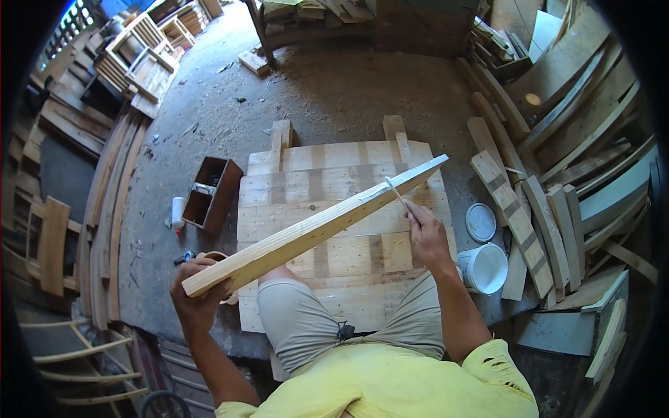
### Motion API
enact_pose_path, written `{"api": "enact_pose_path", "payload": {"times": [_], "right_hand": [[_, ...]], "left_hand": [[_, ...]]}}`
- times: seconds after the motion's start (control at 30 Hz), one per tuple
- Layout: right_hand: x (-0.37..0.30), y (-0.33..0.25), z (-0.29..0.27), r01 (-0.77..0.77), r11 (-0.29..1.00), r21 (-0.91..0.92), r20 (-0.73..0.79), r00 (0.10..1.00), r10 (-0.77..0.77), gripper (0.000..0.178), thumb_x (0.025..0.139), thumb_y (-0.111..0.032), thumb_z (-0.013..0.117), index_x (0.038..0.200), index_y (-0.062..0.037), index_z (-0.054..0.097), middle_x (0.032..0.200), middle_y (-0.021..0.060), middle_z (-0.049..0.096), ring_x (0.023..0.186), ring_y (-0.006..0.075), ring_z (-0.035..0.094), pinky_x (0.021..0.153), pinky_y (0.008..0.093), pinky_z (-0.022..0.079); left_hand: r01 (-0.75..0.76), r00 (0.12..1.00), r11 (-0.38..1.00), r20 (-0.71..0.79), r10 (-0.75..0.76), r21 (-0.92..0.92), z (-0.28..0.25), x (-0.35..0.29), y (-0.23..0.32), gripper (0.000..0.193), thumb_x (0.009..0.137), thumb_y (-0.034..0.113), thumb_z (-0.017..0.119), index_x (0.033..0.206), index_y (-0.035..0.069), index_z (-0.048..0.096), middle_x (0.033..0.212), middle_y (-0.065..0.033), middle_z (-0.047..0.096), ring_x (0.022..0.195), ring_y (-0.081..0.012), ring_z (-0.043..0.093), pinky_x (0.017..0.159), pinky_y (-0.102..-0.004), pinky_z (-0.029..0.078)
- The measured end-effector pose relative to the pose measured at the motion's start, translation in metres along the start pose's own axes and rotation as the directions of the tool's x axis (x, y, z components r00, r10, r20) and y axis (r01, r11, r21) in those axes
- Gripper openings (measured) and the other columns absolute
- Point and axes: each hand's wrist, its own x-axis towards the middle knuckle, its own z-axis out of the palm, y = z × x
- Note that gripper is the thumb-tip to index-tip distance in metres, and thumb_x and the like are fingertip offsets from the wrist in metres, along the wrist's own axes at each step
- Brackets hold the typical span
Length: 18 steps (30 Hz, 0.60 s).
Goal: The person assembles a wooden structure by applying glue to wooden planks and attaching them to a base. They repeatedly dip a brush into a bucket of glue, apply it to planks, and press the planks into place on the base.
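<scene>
A long wooden board slants across my lap, its near left end low and its far right end raised. My left hand is wrapped round that left end. A round tan thing, partly hidden by the board, shows beside my left fingers; I cannot make out what it is. Pinched in my right hand is a thin stick, its whitish tip touching the board's upper edge. White wet-looking glue coats that edge from the stick's tip to the far end.
Under me lies a panel of joined planks on two battens. An open white bucket and its lid stand to the right. At left are a wooden box and a white bottle. Stacked boards line the right side.
</scene>
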Motion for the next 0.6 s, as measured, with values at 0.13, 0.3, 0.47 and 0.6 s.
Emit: {"api": "enact_pose_path", "payload": {"times": [0.13,0.3,0.47,0.6], "right_hand": [[-0.022,-0.031,0.013,0.066,0.997,0.031,0.093,0.993,-0.069,0.030,0.099,-0.007,0.053,0.127,-0.0011,0.064,0.103,0.0217,0.068,0.090,0.0356,0.066,0.080,0.0400,0.052],[-0.028,-0.064,0.026,0.001,0.964,0.267,0.241,0.968,-0.068,0.033,0.099,-0.006,0.058,0.131,-0.0031,0.063,0.099,0.0139,0.068,0.078,0.0228,0.064,0.068,0.0342,0.052],[-0.049,-0.083,0.037,0.144,0.989,0.046,0.140,0.979,-0.149,0.034,0.098,-0.009,0.061,0.132,-0.0047,0.063,0.101,0.0166,0.066,0.083,0.0328,0.066,0.072,0.0404,0.052],[-0.055,-0.094,0.021,0.220,0.962,0.161,0.276,0.926,-0.258,0.034,0.098,-0.008,0.059,0.132,-0.0064,0.063,0.102,0.0179,0.065,0.083,0.0352,0.065,0.072,0.0425,0.051]], "left_hand": [[0.017,0.999,0.999,-0.031,-0.018,-0.027,-0.003,-0.006,-0.011,0.032,0.072,-0.006,0.084,0.091,0.004,0.061,0.096,-0.0117,0.072,0.093,-0.0208,0.067,0.084,-0.0350,0.055],[0.018,0.999,1.000,-0.040,-0.018,0.002,-0.009,-0.009,-0.019,0.032,0.071,-0.005,0.085,0.091,0.005,0.062,0.096,-0.0116,0.072,0.090,-0.0179,0.067,0.082,-0.0339,0.055],[0.011,0.999,1.000,-0.040,-0.012,-0.025,-0.010,-0.010,-0.027,0.032,0.071,-0.004,0.086,0.090,0.005,0.063,0.096,-0.0110,0.072,0.089,-0.0171,0.066,0.081,-0.0328,0.055],[0.020,0.998,1.000,-0.056,-0.021,-0.004,-0.013,-0.017,-0.030,0.032,0.071,-0.004,0.086,0.089,0.005,0.062,0.097,-0.0105,0.072,0.089,-0.0168,0.066,0.081,-0.0323,0.054]]}}
